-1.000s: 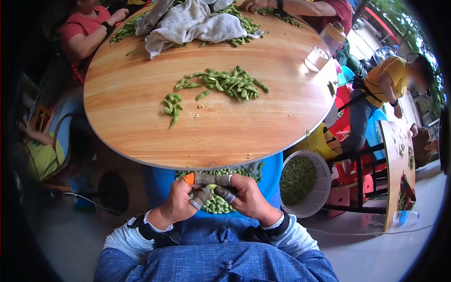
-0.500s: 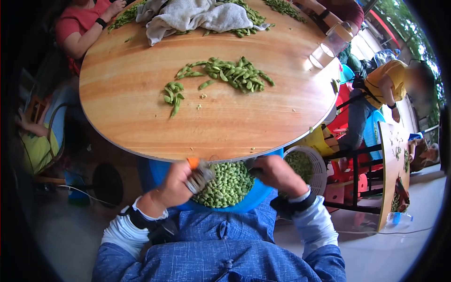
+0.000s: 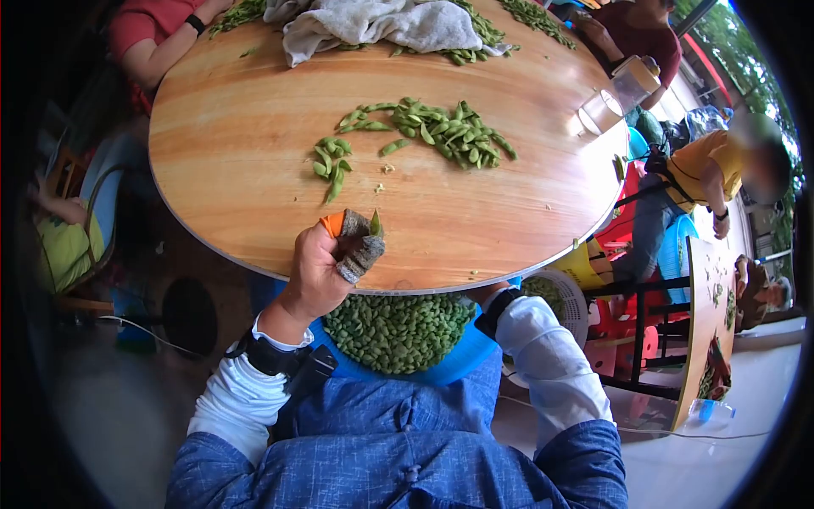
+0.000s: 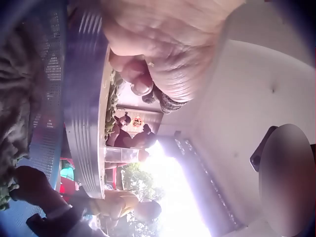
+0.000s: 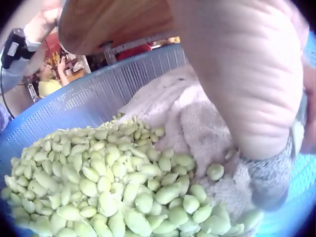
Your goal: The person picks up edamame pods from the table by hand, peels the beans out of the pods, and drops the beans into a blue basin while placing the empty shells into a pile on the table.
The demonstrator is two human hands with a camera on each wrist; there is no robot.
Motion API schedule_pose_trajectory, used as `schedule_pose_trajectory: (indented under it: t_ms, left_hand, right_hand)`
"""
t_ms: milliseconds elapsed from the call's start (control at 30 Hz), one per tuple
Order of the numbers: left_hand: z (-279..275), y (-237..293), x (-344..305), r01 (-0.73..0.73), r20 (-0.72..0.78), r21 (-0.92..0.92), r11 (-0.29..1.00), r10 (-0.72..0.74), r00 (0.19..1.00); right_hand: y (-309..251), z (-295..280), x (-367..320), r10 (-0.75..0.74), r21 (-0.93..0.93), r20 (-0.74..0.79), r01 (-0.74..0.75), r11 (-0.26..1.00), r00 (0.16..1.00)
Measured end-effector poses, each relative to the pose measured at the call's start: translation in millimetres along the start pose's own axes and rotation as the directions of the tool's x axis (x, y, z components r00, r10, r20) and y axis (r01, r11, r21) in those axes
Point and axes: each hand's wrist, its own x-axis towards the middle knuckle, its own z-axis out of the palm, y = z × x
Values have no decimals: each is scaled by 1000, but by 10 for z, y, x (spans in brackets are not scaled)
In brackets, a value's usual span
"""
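Observation:
My left hand (image 3: 320, 265), with grey knit covers on its fingers and an orange band, pinches a green pod (image 3: 376, 223) above the table's near edge. In the left wrist view the left palm (image 4: 173, 44) shows with fingers curled. The right hand (image 3: 487, 293) is mostly hidden beneath the table edge. In the right wrist view that hand (image 5: 247, 79) reaches down into the blue basin (image 5: 94, 96), a grey-covered finger by a pale cloth (image 5: 197, 118); its grip is unclear. Shelled green beans (image 5: 103, 182) fill much of the basin.
Pods (image 3: 449, 134) lie on the round wooden table (image 3: 254, 170), with a grey-white cloth (image 3: 381, 25) over more at the far side. A clear bottle (image 3: 600, 110) stands at the right. A white basket (image 3: 570, 297) sits lower right. Other people are around.
The left hand has moved up from over the basin to the table edge and now shows a pod. The right hand has parted from it and gone down under the table edge.

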Motion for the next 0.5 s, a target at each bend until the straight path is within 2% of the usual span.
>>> schedule_pose_trajectory:
  t_ms: [133,233,267,367,400,433,500]
  left_hand:
    - [61,1,24,-68,-81,-68,995,63,995]
    - [18,-27,10,-46,-55,-48,998,43,998]
    - [3,-24,9,-37,-50,-56,998,34,998]
    - [4,-25,-1,-23,-31,-98,995,20,999]
    - [-2,-33,-6,-29,-28,-118,993,26,999]
    - [-16,-31,-8,-38,-27,-133,990,35,999]
    - [-22,13,-52,-6,1,-180,984,7,1000]
  right_hand:
    - [98,29,-39,-56,-59,-48,53,997,997]
    - [152,-93,-80,-102,-108,-64,95,990,993]
    - [151,-193,-97,-100,-118,-47,94,989,994]
    - [-20,-900,-69,16,-91,142,-3,996,990]
    - [-81,-1192,-85,238,-101,369,-216,971,898]
    - [-96,-1425,-123,420,-157,564,-407,900,712]
    - [101,-1667,-462,525,-66,248,-526,848,814]
